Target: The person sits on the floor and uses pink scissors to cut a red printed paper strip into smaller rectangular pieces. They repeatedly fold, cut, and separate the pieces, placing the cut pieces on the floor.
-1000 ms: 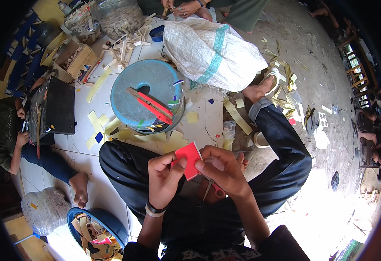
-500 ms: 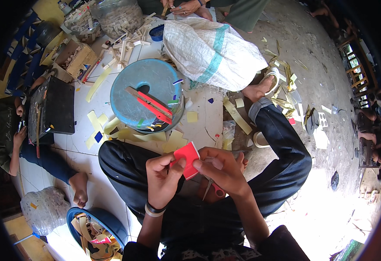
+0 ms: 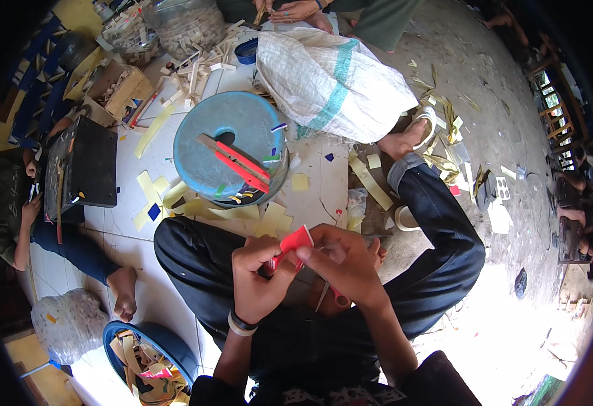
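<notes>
White floor tiles (image 3: 130, 230) run up to rough grey concrete (image 3: 455, 61), their boundary showing beyond the hands. Above the seated person's lap is a small, bent red sheet (image 3: 298, 239) with a pale edge. The left hand (image 3: 262, 281) pinches its left side; the right hand (image 3: 347, 264), fingers curled, grips its right edge. Dark-trousered knees flank both hands. Just below the right hand are red-handled scissors (image 3: 341, 299), partly hidden. Cream paper strips (image 3: 235, 212) lie between the hands and a round blue plastic drum (image 3: 201, 128), whose rim stands well apart from the fingertips. A long red-and-metal tool (image 3: 242, 169) rests across its top. Farther out are a white woven sack with a teal stripe (image 3: 296, 81) and a dark blue scrap tub (image 3: 178, 342). Pale script marks a co-worker's dark green shirt (image 3: 5, 220).
</notes>
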Demonstrator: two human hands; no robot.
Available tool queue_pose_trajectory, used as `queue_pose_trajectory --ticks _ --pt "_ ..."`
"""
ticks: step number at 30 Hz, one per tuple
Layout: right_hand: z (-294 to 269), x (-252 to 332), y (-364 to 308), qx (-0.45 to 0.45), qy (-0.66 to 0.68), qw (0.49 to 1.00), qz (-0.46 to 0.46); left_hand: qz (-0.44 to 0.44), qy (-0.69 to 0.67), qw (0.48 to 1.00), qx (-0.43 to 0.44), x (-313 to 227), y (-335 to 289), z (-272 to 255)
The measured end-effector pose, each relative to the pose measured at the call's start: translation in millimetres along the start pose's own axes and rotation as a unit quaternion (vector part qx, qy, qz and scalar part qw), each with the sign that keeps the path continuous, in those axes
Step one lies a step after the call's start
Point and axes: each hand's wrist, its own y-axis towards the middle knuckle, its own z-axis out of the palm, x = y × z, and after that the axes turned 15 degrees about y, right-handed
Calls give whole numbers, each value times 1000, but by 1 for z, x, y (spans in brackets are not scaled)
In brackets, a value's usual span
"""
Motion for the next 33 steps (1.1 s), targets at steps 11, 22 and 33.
queue_pose_trajectory --ticks 11,22,33 --pt "2 9 -4 3 27 1000 -3 68 -16 997 19 5 6 -1" --pt "8 7 1 -1 72 997 4 16 -5 1000 12 1 7 -1" --pt "-7 4 2 48 133 988 63 66 29 997 12 6 -1 8"
